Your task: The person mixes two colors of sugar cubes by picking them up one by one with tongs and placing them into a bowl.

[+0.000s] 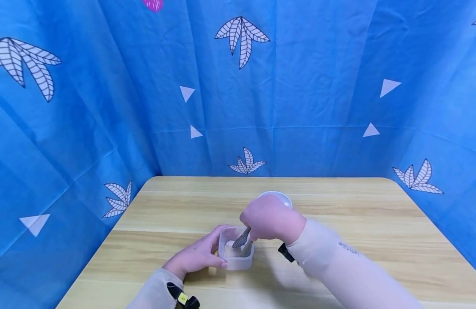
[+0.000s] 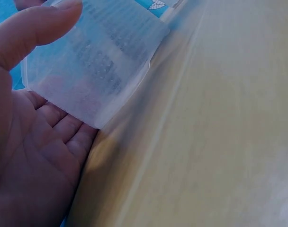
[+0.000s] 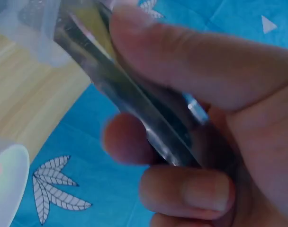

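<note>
My left hand [image 1: 199,256] grips a translucent plastic container [image 1: 239,263] on the table, thumb along the near side and fingers round the far left side. In the left wrist view, the container [image 2: 106,71] leans across the picture, with dark textured shapes showing through its wall. Metal tongs [image 3: 130,101] are in my right hand [image 1: 274,219], thumb on one side and fingers curled on the other. Their perforated tips [image 1: 241,238] point down inside the container, over something whitish at its bottom.
Behind my right hand stands a white bowl [image 1: 282,197], partly hidden, with something pale in it. The wooden table [image 1: 176,201] ends at a blue patterned curtain [image 1: 238,107] at the back and sides.
</note>
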### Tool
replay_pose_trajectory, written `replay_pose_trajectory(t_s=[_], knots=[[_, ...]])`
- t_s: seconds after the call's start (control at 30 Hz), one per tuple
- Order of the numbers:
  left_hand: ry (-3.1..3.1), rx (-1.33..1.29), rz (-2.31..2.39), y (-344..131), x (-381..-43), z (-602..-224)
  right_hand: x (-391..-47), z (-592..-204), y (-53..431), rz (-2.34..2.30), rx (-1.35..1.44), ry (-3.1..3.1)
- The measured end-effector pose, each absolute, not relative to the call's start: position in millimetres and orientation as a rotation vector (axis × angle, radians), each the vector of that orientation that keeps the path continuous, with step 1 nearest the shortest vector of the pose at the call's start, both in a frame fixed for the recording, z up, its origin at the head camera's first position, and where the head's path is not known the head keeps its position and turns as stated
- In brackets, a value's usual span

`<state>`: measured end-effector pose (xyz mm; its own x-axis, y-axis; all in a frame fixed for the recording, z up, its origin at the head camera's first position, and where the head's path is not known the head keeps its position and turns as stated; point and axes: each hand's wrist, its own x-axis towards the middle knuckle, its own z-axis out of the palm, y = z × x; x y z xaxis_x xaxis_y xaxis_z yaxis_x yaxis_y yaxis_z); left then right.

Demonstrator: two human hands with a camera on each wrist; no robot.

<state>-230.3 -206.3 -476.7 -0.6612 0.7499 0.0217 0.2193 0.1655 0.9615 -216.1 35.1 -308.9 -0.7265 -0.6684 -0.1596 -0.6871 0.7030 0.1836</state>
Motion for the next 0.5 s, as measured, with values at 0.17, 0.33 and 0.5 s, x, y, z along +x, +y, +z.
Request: replay_pose_trajectory(t_s=[0.17, 0.33, 0.5], knots=[[1.998, 0.915, 1.501, -206, -230, -474, -217, -313, 37, 0.283, -1.155, 2.821], [1.991, 0.915, 1.505, -205, -229, -472, -220, -315, 49, 0.120, -1.203, 2.890], [2.001, 0.922, 1.509, -205, -228, -472, -225, -318, 56, -0.004, -1.272, 2.907]])
